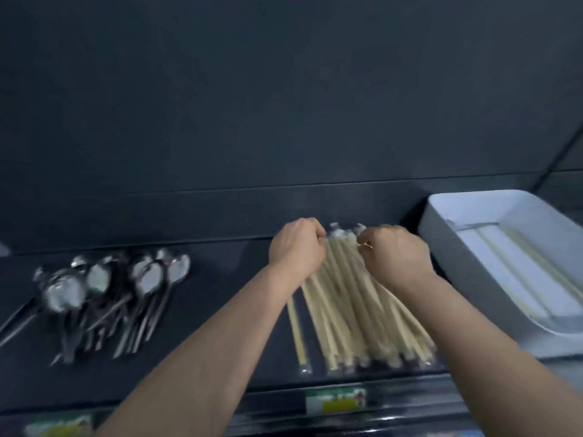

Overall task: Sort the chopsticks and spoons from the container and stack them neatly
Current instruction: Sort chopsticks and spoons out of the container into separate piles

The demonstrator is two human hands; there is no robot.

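Together, the left hand [296, 247] and right hand [394, 255] are pinching the far ends of the chopsticks [347, 310] on the tabletop [220, 294], each grip seemingly curled tight.

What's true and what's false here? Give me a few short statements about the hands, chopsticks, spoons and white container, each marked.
1. The left hand and right hand both pinch the far end of the chopstick pile. True.
2. The spoons lie right of that pile. False: they lie to its left.
3. The white container holds nothing. False: loose chopsticks lie inside.
4. A single wrapped pair lies at the pile's left side. True.
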